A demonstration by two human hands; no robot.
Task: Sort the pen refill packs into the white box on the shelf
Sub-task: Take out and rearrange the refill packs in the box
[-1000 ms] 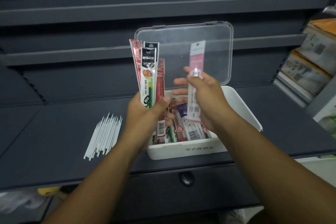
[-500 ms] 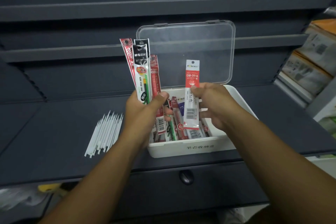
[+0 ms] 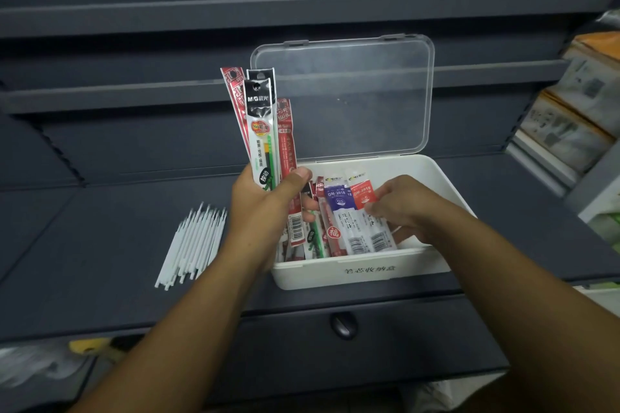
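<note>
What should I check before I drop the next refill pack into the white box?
1. Lid open and upright: ok.
2. Free room in white box, right side: ok.
3. Red pack down inside the box: ok.
4. Right hand free of red pack: not ok, its fingers pinch the edge.
5. Left hand grip on bundle of packs: ok.

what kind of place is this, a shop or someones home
Likely a stationery shop or its stockroom, not a home: dark retail-style shelving, stacked packaged goods on the right, and a white box full of barcoded refill packs in hang-tab sleeves.
</note>
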